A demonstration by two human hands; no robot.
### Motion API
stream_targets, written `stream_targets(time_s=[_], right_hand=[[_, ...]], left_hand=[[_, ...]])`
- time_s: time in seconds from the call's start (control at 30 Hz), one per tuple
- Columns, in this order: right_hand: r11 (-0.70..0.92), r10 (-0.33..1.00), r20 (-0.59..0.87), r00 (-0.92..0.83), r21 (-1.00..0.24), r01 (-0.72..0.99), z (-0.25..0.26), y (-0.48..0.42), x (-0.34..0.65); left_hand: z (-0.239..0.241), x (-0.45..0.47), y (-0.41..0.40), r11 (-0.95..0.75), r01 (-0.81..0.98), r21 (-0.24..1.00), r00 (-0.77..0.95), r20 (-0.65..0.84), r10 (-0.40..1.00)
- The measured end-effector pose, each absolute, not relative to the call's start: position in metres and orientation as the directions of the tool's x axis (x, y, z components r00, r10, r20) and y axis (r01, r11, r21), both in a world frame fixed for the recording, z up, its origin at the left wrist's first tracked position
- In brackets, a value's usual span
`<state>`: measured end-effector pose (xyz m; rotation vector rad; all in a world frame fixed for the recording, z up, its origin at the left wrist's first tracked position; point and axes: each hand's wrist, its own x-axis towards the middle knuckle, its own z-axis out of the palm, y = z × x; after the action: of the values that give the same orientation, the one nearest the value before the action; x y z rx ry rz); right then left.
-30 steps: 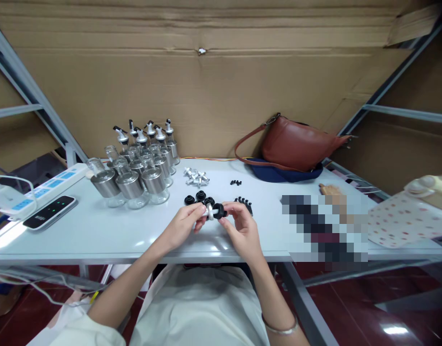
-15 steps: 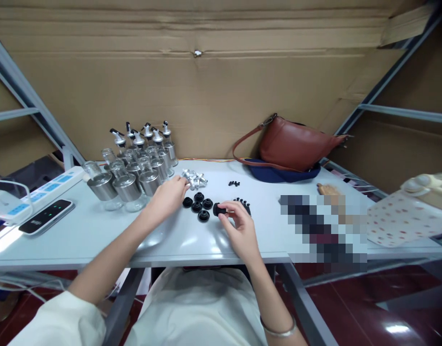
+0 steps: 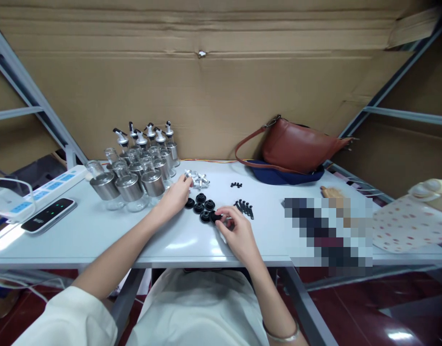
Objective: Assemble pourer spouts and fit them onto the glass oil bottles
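Observation:
Between the thumb and fingers of my right hand (image 3: 239, 235) is a black stopper (image 3: 215, 217), held low at the right edge of a cluster of similar black stoppers (image 3: 198, 207). My left hand (image 3: 176, 196) is closed, its fingertips at the left side of a small pile of silver pourer pieces (image 3: 201, 180); what it pinches, if anything, is hidden. Several short black levers (image 3: 245, 208) lie just beyond my right hand. Farther back is a little group of tiny black parts (image 3: 236, 185).
Several glass bottles with steel sleeves (image 3: 129, 187) stand at the left, the rear ones topped with pourers (image 3: 141, 138). A power strip (image 3: 44, 192) and a black-topped device (image 3: 49, 215) lie left of them. Back right, a brown bag (image 3: 296, 144) rests on a navy cloth item (image 3: 285, 176).
My right hand has moved slightly left, bringing the black stopper against the cluster and uncovering more of the levers. My left hand stays by the silver pieces. The view has shifted slightly.

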<state>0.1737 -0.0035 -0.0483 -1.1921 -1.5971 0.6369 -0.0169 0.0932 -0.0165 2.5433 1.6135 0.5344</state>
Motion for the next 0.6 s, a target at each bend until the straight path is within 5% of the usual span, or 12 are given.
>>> stream_targets(time_s=[0.43,0.6], right_hand=[[0.39,0.91,0.412,-0.039,-0.821,0.417,-0.052,-0.003,0.174],[0.406,0.895,0.446,-0.009,-0.805,0.433,-0.051,-0.003,0.174]], left_hand=[[-0.028,-0.002,0.085,-0.534,0.655,0.534,0.502,0.222,0.836],[-0.028,-0.003,0.082,-0.521,0.648,0.555,0.516,0.182,0.837]])
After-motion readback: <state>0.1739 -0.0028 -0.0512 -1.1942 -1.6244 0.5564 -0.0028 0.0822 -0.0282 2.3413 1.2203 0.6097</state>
